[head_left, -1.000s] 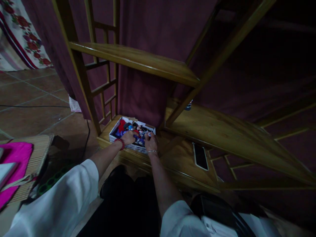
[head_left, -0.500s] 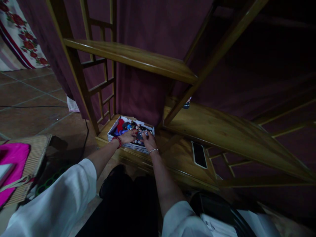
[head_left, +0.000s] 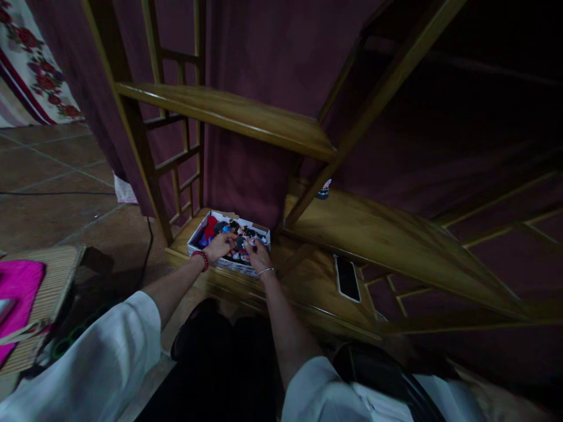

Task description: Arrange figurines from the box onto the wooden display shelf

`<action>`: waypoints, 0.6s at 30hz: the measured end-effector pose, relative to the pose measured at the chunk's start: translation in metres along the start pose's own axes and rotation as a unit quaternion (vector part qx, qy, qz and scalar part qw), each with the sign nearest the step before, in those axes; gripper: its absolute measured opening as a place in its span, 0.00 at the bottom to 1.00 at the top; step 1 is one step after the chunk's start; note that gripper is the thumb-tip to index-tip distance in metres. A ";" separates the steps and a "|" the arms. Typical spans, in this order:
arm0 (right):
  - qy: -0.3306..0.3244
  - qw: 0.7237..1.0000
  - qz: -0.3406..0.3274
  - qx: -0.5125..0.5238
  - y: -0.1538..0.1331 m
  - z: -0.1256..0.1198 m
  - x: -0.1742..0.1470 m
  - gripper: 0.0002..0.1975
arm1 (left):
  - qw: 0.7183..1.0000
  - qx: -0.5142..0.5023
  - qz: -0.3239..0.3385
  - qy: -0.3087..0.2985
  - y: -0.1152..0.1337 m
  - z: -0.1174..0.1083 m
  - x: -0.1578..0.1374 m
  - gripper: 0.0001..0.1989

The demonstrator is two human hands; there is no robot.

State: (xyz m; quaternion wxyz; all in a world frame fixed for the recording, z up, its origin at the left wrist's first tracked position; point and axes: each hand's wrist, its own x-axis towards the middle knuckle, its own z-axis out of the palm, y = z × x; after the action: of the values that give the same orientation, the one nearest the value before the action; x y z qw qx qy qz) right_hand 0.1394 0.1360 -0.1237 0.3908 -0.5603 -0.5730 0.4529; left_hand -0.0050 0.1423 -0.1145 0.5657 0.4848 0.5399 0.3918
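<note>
A shallow white cardboard box (head_left: pixel 190 241) stands on the low wooden shelf, packed with small toy figures (head_left: pixel 243 230) in red, blue, black and white. My left hand (head_left: pixel 220 247), with a red bead bracelet, reaches over the box's near side, fingers bent together among the figures; what they grip is too small to tell. My right hand (head_left: pixel 259 257), wearing a thin silver bracelet, is at the box's right side. Its thumb and fingers pinch a small dark and white toy figure. Between the two hands the pieces are partly hidden by the fingers.
A phone (head_left: pixel 348 279) lies on the low shelf (head_left: pixel 308 281) to the right. One small figure (head_left: pixel 324 189) stands on the raised shelf behind a slanting post. A wooden shelf board (head_left: pixel 229 114) juts out above the box. A bamboo-topped stool (head_left: pixel 61 281) with pink cloth is at left.
The whole view has shifted slightly. Both hands stay at the box; my left hand's fingers have drawn in closer together, and the right hand keeps its pinch.
</note>
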 end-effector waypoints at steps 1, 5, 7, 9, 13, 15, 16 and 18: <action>-0.005 1.000 -0.006 0.006 -0.002 0.000 -0.001 0.11 | 1.000 -0.016 -0.001 0.001 0.001 0.000 -0.002 0.07; 0.007 0.999 -0.035 0.006 -0.012 -0.004 -0.008 0.14 | 0.996 -0.094 0.005 0.003 0.013 0.006 -0.014 0.07; 0.034 0.998 -0.046 -0.014 -0.021 -0.007 -0.014 0.14 | 0.990 -0.141 0.018 0.006 0.021 0.010 -0.025 0.08; 0.054 0.997 -0.050 -0.030 -0.032 -0.010 -0.023 0.14 | 0.983 -0.177 0.040 0.012 0.029 0.013 -0.040 0.08; 0.057 0.997 -0.048 -0.005 -0.056 -0.014 -0.050 0.16 | 0.977 -0.195 0.079 0.018 0.043 0.016 -0.074 0.11; 0.052 0.997 -0.054 0.011 -0.069 -0.017 -0.065 0.17 | 0.976 -0.196 0.099 -0.001 0.049 0.015 -0.091 0.13; 0.048 0.997 -0.061 0.012 -0.075 -0.018 -0.072 0.17 | 0.974 -0.197 0.109 -0.015 0.052 0.014 -0.100 0.13; 0.036 0.996 -0.080 0.004 -0.089 -0.022 -0.086 0.17 | 0.971 -0.199 0.126 -0.041 0.058 0.012 -0.117 0.16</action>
State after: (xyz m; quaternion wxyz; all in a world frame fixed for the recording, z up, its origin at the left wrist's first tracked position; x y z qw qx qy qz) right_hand 0.1407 0.0553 -0.0275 0.4482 -0.5271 -0.5998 0.4020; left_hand -0.0014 0.0407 -0.0318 0.6184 0.4418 0.3621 0.5397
